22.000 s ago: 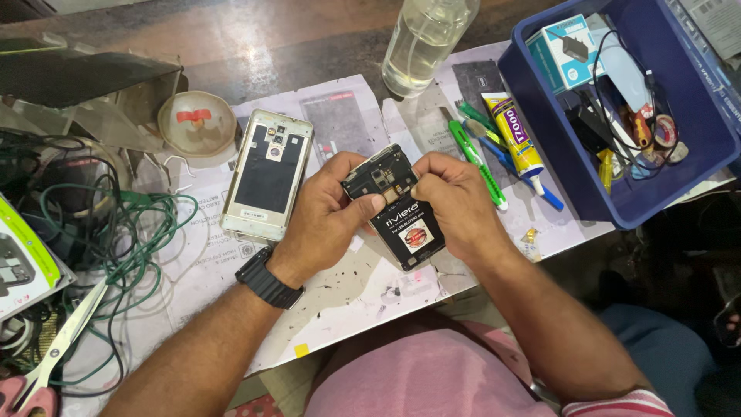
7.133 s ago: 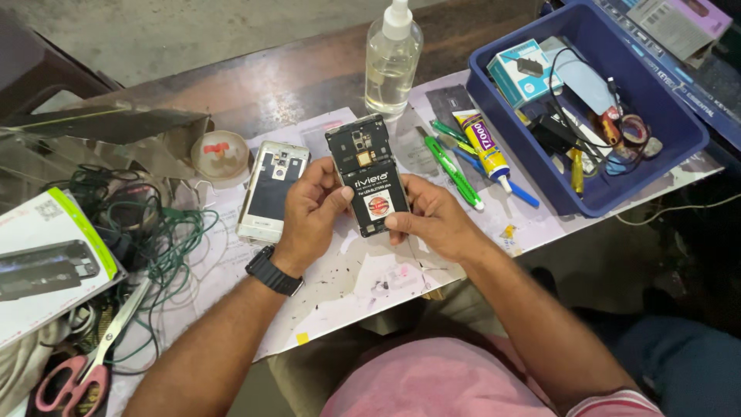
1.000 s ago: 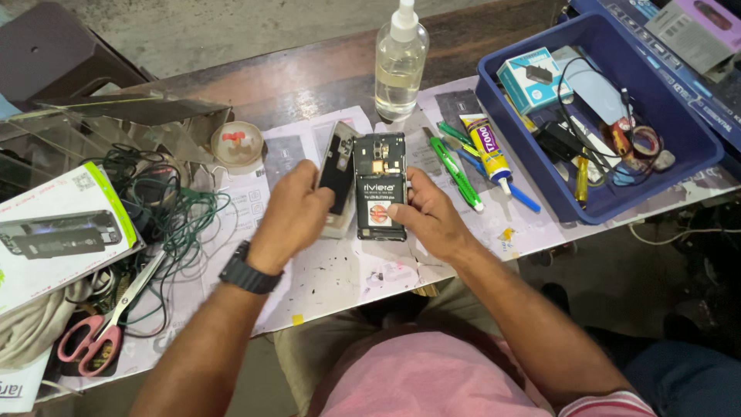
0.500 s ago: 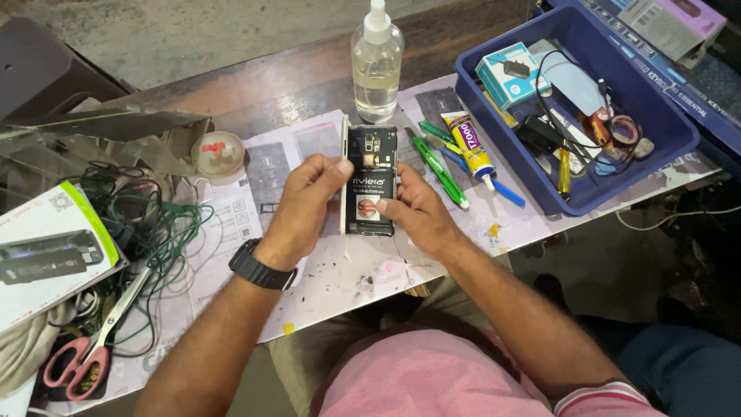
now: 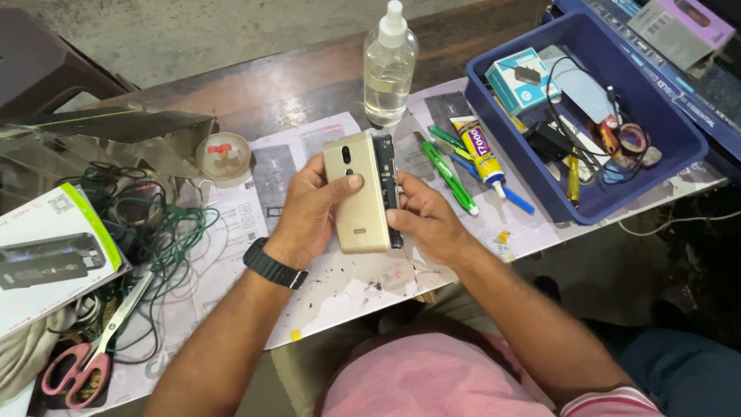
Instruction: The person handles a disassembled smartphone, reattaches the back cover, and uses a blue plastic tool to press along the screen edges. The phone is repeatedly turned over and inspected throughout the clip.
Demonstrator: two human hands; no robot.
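My left hand [image 5: 312, 207] grips a gold phone back cover [image 5: 356, 193], thumb pressed across its face near the camera cutout. The cover lies over the opened phone body [image 5: 388, 181], whose dark right edge still shows beside it. My right hand [image 5: 424, 220] holds that body from the right and below, fingers along its edge. Both are raised slightly above the paper-covered table [image 5: 231, 224]. A black watch sits on my left wrist.
A clear spray bottle [image 5: 390, 69] stands behind the phone. Green tools [image 5: 449, 166], a glue tube [image 5: 477, 148] and a blue bin [image 5: 679, 147] of parts lie right. A small dish [image 5: 222, 153], tangled wires [image 5: 154, 232], a boxed device [image 5: 54, 259] and pink scissors [image 5: 85, 359] lie left.
My left hand has brought the gold back cover over the phone body, hiding the battery and board that faced up before. The view has shifted slightly.
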